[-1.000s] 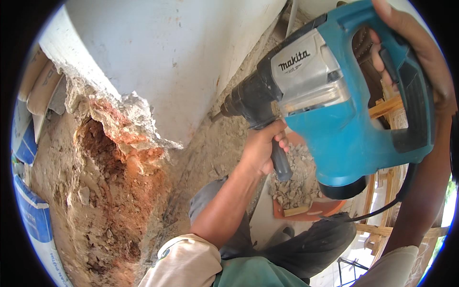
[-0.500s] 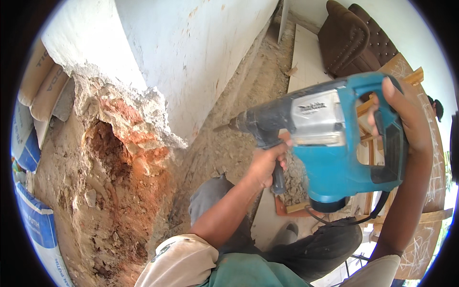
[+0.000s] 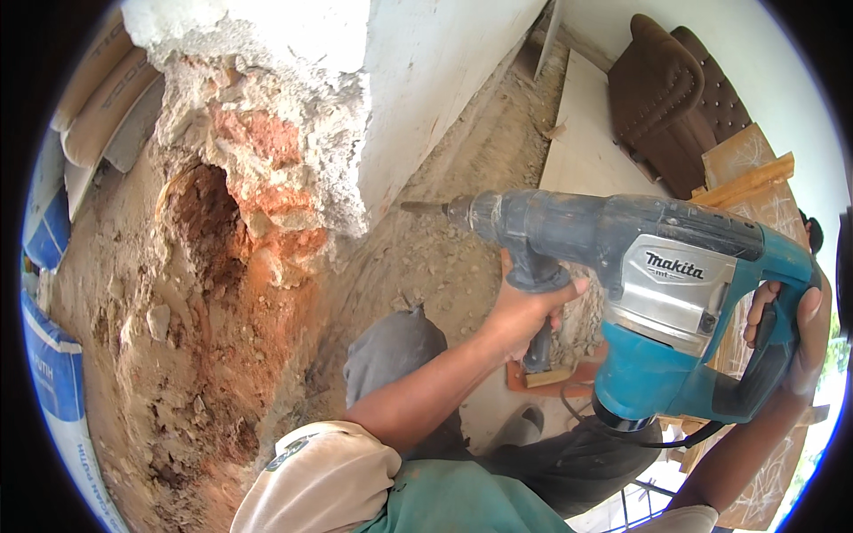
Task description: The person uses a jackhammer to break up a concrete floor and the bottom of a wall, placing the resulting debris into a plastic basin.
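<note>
I hold a teal and grey rotary hammer drill [image 3: 622, 266] across my front, its bit [image 3: 421, 207] pointing left at the broken edge of a white wall [image 3: 435, 80]. My left hand [image 3: 524, 315] is wrapped round the side handle under the front of the tool. Around the rear D-shaped handle my right hand [image 3: 804, 324] is closed, partly hidden by it. Left of the bit, plaster has come off the wall's corner, baring red brick [image 3: 267, 213] and a dark hollow [image 3: 203, 209]. I cannot tell whether the tip touches the wall.
Sacks [image 3: 62, 373] stand along the left edge. A brown tufted armchair [image 3: 657, 98] sits at the far right, near a plywood board [image 3: 751, 164] with a wooden strip on it. Rubble and soil [image 3: 391, 266] cover the ground by the wall. A black cord [image 3: 702, 437] hangs below the drill.
The drill has swung down at its rear and shifted right, becoming more level. Both hands have moved with it, still gripping. My view has turned, so the broken wall corner shows further right.
</note>
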Tool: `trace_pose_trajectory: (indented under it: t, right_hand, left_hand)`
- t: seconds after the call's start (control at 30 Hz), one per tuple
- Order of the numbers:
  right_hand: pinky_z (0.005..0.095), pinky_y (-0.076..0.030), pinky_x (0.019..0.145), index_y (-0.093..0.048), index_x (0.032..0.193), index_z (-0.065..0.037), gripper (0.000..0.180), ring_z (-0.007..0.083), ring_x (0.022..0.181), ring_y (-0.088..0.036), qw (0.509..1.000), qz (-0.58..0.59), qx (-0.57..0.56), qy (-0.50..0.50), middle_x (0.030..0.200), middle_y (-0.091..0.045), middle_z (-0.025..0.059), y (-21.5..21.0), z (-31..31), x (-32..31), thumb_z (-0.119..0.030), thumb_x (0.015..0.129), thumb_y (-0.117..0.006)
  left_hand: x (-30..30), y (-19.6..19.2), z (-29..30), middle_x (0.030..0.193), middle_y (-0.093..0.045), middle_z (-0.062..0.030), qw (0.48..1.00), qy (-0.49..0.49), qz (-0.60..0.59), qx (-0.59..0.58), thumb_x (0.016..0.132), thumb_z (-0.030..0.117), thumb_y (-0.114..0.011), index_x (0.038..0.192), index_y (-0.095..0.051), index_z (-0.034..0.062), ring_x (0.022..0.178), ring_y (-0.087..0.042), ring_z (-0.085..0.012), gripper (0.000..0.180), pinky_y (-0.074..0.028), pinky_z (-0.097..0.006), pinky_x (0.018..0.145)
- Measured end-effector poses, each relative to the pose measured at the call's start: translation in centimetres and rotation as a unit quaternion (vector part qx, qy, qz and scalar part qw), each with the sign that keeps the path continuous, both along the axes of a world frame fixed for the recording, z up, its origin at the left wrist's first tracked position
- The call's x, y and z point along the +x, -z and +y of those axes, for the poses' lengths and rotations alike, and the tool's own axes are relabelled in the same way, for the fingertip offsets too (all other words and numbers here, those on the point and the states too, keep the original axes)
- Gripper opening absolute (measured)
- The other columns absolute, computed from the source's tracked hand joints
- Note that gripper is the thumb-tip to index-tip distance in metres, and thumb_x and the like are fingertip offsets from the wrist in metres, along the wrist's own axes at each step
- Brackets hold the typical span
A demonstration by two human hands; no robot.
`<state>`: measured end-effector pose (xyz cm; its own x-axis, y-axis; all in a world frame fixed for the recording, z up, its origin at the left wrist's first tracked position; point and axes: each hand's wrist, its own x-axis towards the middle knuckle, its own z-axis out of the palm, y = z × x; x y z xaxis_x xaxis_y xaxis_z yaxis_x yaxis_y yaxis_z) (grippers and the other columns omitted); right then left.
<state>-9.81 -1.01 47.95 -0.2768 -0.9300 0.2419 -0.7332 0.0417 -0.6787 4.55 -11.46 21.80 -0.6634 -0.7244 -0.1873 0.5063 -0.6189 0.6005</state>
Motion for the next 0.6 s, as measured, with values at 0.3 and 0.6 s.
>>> trace_pose_trajectory:
  t: [0.3, 0.6]
  right_hand:
    - [0.0209, -0.047, 0.047, -0.047, 0.097, -0.001, 0.07, 0.0135, 0.051, -0.057, 0.999, -0.041, 0.01, -0.031, 0.066, -0.056, 0.0096, 1.2, -2.2, 1.6, -0.069, 0.083, -0.057]
    - [0.0234, -0.047, 0.045, -0.05, 0.094, -0.001, 0.064, 0.0147, 0.047, -0.056, 0.996, -0.072, 0.035, -0.038, 0.063, -0.056, 0.0102, 1.3, -3.2, -1.0, -0.063, 0.085, -0.058]
  left_hand:
    - [1.5, 0.1, -1.1, 0.064, -0.047, 0.0017, 0.999, -0.047, -0.007, 0.012, 0.08, 0.007, -0.073, 0.094, -0.054, 0.0073, 0.052, -0.047, -0.009, 0.023, -0.04, -0.025, 0.048]
    - [0.0, 0.6, -1.1, 0.066, -0.048, 0.0016, 0.998, -0.051, -0.03, -0.002, 0.079, 0.011, -0.077, 0.098, -0.055, 0.0061, 0.052, -0.045, -0.0083, 0.029, -0.039, -0.024, 0.047]
